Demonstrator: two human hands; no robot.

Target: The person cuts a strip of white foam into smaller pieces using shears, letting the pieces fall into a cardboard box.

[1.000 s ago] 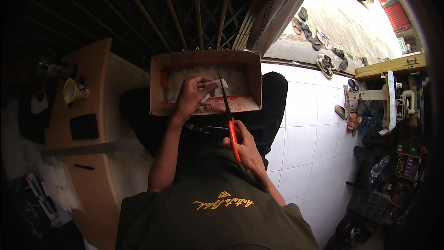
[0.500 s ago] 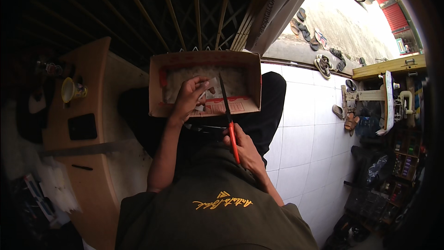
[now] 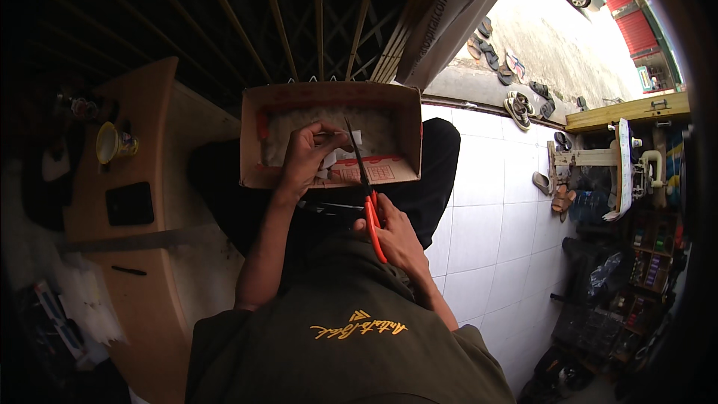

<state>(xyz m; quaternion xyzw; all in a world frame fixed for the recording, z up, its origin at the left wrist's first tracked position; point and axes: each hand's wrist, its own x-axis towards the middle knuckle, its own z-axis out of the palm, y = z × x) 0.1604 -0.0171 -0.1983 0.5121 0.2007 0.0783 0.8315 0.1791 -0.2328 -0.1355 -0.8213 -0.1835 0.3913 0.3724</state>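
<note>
A cardboard box (image 3: 252, 131) sits across my lap with pale, fluffy-looking bits (image 3: 288, 126) in it. Over its opening, my left hand (image 3: 303, 155) pinches a small white strip (image 3: 330, 160), perhaps paper or cloth; its kind does not show clearly. My right hand (image 3: 398, 238) grips scissors (image 3: 372, 217) by their red-orange handles, just in front of the box. The handles are spread a little, and the dark blades point away from me, beside my left fingertips. A white square end (image 3: 356, 137) shows beyond the blades.
At the left stands a wooden table (image 3: 153, 131) bearing a yellow-and-white cup (image 3: 110, 144), a black phone (image 3: 129, 203) and a black pen (image 3: 129, 271). A folding metal gate (image 3: 320, 22) rises behind the box. Sandals (image 3: 490, 56) lie near the doorway, right of a white bag (image 3: 441, 26).
The scissors have gone from nearly closed to slightly spread, with the blades shifted left toward my left fingers. The white strip has tilted, and its end now shows right of the blades.
</note>
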